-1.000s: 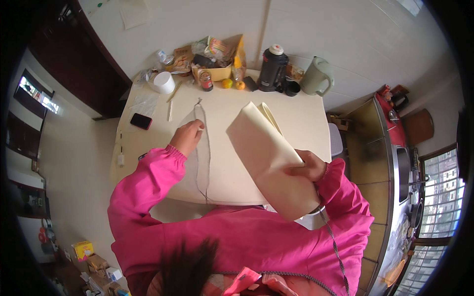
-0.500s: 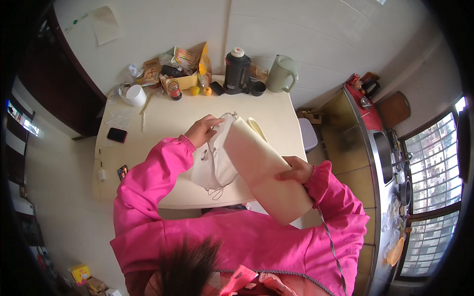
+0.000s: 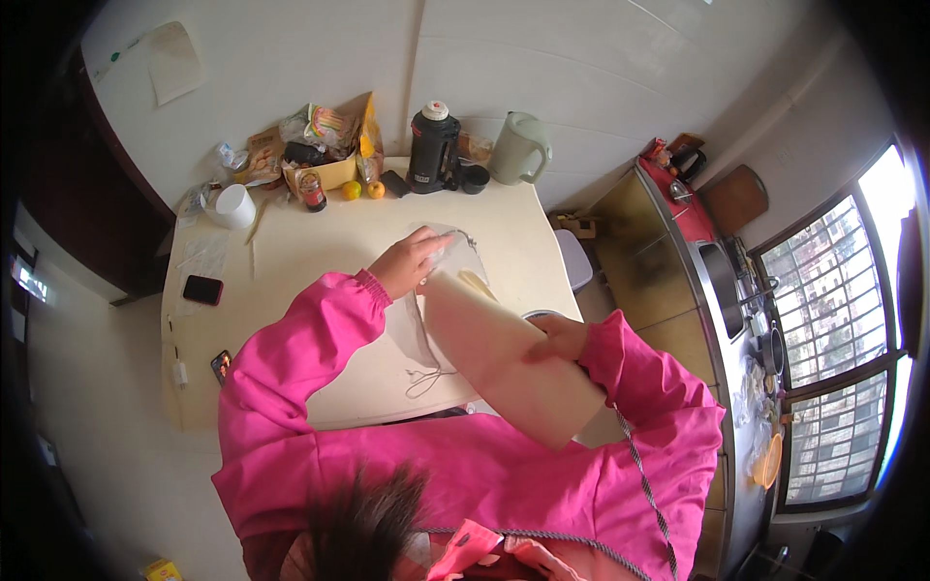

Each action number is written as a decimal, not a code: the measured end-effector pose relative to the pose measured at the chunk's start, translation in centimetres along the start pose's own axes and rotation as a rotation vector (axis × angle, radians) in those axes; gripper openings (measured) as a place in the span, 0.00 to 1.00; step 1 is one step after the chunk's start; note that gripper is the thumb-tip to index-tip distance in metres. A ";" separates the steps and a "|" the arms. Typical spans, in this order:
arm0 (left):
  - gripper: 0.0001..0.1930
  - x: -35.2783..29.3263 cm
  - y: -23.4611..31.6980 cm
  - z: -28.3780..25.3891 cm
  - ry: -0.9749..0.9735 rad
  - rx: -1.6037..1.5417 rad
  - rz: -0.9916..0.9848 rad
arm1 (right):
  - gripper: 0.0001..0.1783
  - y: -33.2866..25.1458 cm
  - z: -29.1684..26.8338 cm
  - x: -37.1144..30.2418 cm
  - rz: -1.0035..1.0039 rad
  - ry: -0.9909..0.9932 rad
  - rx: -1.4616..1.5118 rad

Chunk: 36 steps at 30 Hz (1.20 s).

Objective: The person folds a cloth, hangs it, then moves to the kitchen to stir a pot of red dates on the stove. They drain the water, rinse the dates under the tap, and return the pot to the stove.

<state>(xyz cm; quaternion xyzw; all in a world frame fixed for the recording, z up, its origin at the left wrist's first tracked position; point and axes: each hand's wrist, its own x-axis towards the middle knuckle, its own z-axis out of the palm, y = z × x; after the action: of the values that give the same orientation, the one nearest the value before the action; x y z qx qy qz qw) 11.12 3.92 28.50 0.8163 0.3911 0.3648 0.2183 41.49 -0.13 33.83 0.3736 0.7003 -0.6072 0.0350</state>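
Observation:
My left hand (image 3: 415, 259) pinches the upper edge of a whitish drawstring bag (image 3: 412, 329) over the table. My right hand (image 3: 559, 341) grips a long, broad cream piece (image 3: 504, 353) with a smooth surface, thumb on top; I cannot tell its exact kind. This piece slants from the bag's mouth down toward my body, its far end at the bag beside my left fingers. A narrow pale-yellow strip (image 3: 477, 284) shows behind it. The bag's loose cord (image 3: 423, 382) lies near the table's front edge. How far the piece reaches into the bag is hidden.
On the cream table (image 3: 310, 232) stand a dark thermos (image 3: 433, 153), a pale green kettle (image 3: 520, 148), a white cup (image 3: 234, 207), a jar (image 3: 311, 192) and a box of snack packets (image 3: 334, 174). Two phones lie at the left, one a dark phone (image 3: 202, 290).
The view has shifted, so the table items sit further left. The bag's opening has moved up around the cream piece's far end, and my left hand has moved closer to that end.

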 end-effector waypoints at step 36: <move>0.28 -16.8 -5.8 11.4 0.581 -1.219 -1.132 | 0.18 7.1 3.8 21.8 0.184 0.341 1.253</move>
<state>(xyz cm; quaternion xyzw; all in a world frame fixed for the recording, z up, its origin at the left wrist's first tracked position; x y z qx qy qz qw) 9.87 -6.86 10.36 0.1167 0.5142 0.5403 0.6558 28.34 6.87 16.04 0.4727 0.1750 -0.8270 -0.2489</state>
